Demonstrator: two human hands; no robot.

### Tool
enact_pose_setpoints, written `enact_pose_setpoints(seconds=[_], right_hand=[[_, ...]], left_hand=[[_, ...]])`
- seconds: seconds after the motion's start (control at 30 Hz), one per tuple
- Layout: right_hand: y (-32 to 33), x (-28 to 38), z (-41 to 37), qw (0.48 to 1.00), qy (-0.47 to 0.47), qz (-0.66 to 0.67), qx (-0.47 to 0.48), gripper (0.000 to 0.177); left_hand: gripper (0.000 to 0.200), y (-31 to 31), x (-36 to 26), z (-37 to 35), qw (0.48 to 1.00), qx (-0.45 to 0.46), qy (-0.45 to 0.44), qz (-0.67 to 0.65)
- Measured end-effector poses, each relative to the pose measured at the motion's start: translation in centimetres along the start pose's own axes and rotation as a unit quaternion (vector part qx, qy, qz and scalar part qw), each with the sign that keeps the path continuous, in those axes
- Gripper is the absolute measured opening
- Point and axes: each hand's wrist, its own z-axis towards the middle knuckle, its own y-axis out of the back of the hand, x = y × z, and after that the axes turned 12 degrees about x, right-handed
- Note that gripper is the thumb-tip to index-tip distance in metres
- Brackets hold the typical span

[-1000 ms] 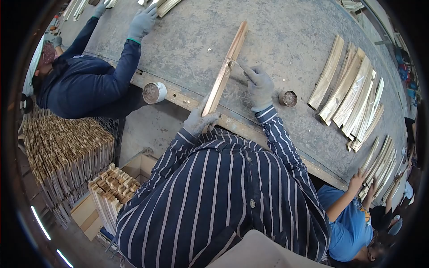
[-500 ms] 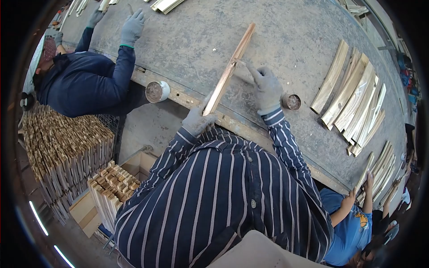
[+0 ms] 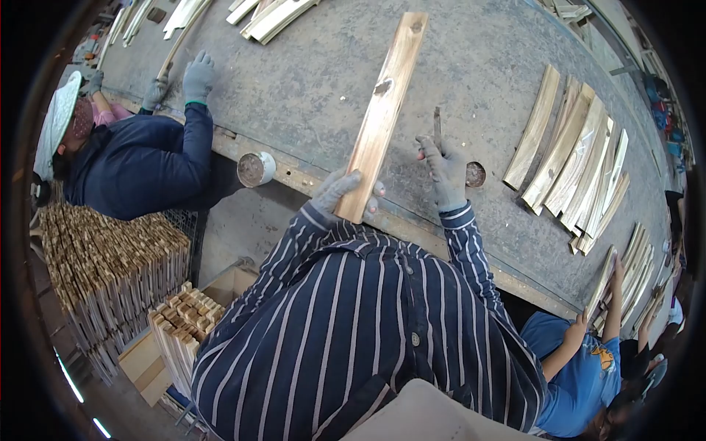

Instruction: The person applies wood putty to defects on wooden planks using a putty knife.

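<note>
- The wooden strip runs from the upper centre of the frame down to the middle, showing a dark patch on its broad face.
- The left hand, gloved, grips its lower end, thumb on the face. With no other hand on it, the strip could swing or slip if that grip loosens.
- The right hand, gloved, holds a thin tool pointing to the top of the frame, apart from the strip; a careless sweep leftward could scratch the wood.
- Just right of that hand stands a small tin; an outward nudge might tip it.
- More strips lie at centre right on the table; a wide elbow movement might disturb them.
- At left centre, a white tin sits by the table edge, where a bump could topple it.
</note>
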Motion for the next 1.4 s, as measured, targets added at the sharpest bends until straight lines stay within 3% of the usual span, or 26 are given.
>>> enact_pose_setpoints(seconds=[0.03,0.07,0.17,0.2,0.27,0.37,0.4,0.47,0.6,0.7,0.73,0.77,0.8,0.83,0.9,0.93,0.97,1.0,1.03,1.1,1.17,1.2,1.23,1.3,1.37,1.4], right_hand=[[0.4,0.2,-0.2,0.999,-0.014,-0.048,-0.019,0.028],[0.5,-2.3,0.5,0.997,0.077,-0.013,-0.026,0.03],[-1.5,-1.5,0.6,0.976,0.188,0.084,-0.068,0.032],[-1.3,-1.2,0.6,0.974,0.199,0.084,-0.076,0.032],[-0.9,-0.8,0.7,0.991,0.08,-0.067,-0.088,0.034],[-0.6,1.1,0.1,0.972,0.121,-0.16,-0.125,0.036],[-0.6,0.8,0.3,0.971,0.124,-0.16,-0.128,0.036],[-0.8,0.1,0.8,0.946,0.239,-0.168,-0.143,0.039],[-1.3,0.9,0.7,0.958,0.209,-0.16,-0.118,0.042],[-1.0,0.7,1.5,0.945,0.192,-0.235,-0.123,0.046],[-0.6,0.4,2.0,0.974,0.18,-0.092,-0.106,0.045],[0.0,0.3,2.4,0.982,0.161,0.052,-0.082,0.046],[1.0,0.8,2.3,0.98,0.162,0.09,-0.073,0.047],[2.6,1.5,2.0,0.976,0.161,0.128,-0.065,0.048],[6.1,2.9,1.0,0.98,0.128,0.073,-0.13,0.044],[8.8,1.9,1.2,0.98,0.13,0.015,-0.153,0.042],[11.8,0.9,1.4,0.974,0.132,-0.043,-0.176,0.04],[13.8,0.5,1.1,0.957,0.166,-0.079,-0.223,0.037],[15.8,0.1,0.6,0.936,0.199,-0.113,-0.269,0.035],[21.1,0.6,-1.8,0.939,0.153,-0.151,-0.268,0.035],[27.6,-0.4,-3.8,0.926,0.109,-0.245,-0.264,0.036],[28.4,0.1,-4.8,0.88,0.047,-0.32,-0.349,0.037],[29.0,0.4,-5.4,0.817,-0.013,-0.385,-0.429,0.039],[30.6,-0.6,-6.0,0.821,0.034,-0.33,-0.465,0.042],[29.6,-0.7,-5.4,0.869,0.056,-0.24,-0.43,0.041],[29.4,-1.9,-4.5,0.866,0.062,-0.253,-0.427,0.039]], left_hand=[[0.055,-0.2,0.1,1.0,0.997,0.018,0.013,-0.069],[0.055,0.8,0.8,2.3,0.994,0.053,0.024,-0.09],[0.054,0.1,1.8,5.2,0.98,0.106,0.054,-0.159],[0.052,0.4,2.4,6.0,0.982,0.11,0.061,-0.141],[0.051,1.0,3.3,7.4,0.973,0.139,0.076,-0.166],[0.054,2.8,4.9,9.0,0.957,0.163,0.107,-0.215],[0.053,3.1,5.1,9.5,0.934,0.225,0.099,-0.259],[0.05,3.9,4.9,10.1,0.903,0.294,0.098,-0.296],[0.052,3.3,3.9,9.8,0.9,0.286,0.087,-0.316],[0.057,2.0,2.5,9.6,0.926,0.201,0.125,-0.293],[0.06,-0.9,0.4,9.3,0.978,0.126,0.118,-0.121],[0.062,-2.5,-0.8,9.3,0.992,0.04,0.106,0.053],[0.06,-2.0,-0.7,10.5,0.983,0.035,0.046,0.173],[0.055,-0.4,-1.6,11.6,0.914,0.048,-0.011,0.402],[0.047,-0.9,-7.7,14.6,0.877,0.018,0.122,0.464],[0.044,1.2,-9.8,16.5,0.823,-0.055,0.024,0.565],[0.041,4.1,-11.9,18.6,0.746,-0.127,-0.074,0.65],[0.039,7.0,-14.7,20.9,0.623,-0.299,-0.076,0.719],[0.044,7.6,-18.2,21.6,0.538,-0.385,-0.068,0.746],[0.049,14.4,-24.1,24.5,0.343,-0.517,-0.03,0.784],[0.045,16.9,-28.0,23.0,0.255,-0.531,-0.016,0.808],[0.024,21.5,-28.5,23.5,0.16,-0.548,-0.143,0.809],[0.025,24.1,-29.4,23.4,0.254,-0.523,-0.075,0.81],[0.024,24.9,-29.9,22.9,0.22,-0.494,-0.016,0.841],[0.023,22.9,-29.1,22.4,0.258,-0.492,0.028,0.831],[0.024,21.3,-28.5,22.2,0.299,-0.482,0.061,0.821]])
